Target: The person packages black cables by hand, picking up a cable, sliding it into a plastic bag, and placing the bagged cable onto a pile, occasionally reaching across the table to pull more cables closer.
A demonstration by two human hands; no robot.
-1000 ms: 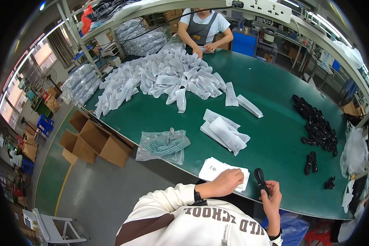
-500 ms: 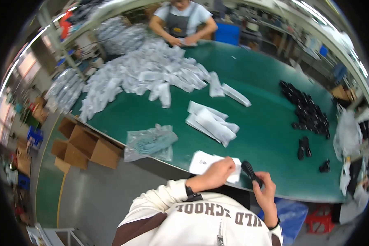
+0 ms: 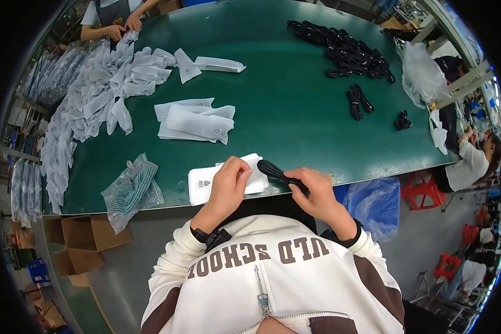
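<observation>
My right hand (image 3: 315,192) is closed round a bundled black cable (image 3: 278,171); the bundle's looped end points left, close to the right end of a stack of flat white bags (image 3: 201,192). The stack lies at the table's near edge. Over it rests my left hand (image 3: 230,181), thumb and fingertips pinched at the top bag's right end. Part of the stack is hidden under this hand. Beyond it lie several filled white bags (image 3: 199,122) in a loose pile. Two black cable bundles (image 3: 359,102) sit apart to the right, with a small black piece (image 3: 402,120) nearby.
A heap of white packages (image 3: 103,100) spreads along the green table's (image 3: 273,111) left side, where a co-worker's hands (image 3: 122,29) work. A clear bag with teal contents (image 3: 131,189) overhangs the near edge. Black cables (image 3: 345,50) are heaped far right. Cardboard boxes (image 3: 94,234) stand below left.
The view has turned to the right, so the table's things appear further left. My right hand has tipped the black cable more level, and its end stays by the white stack.
</observation>
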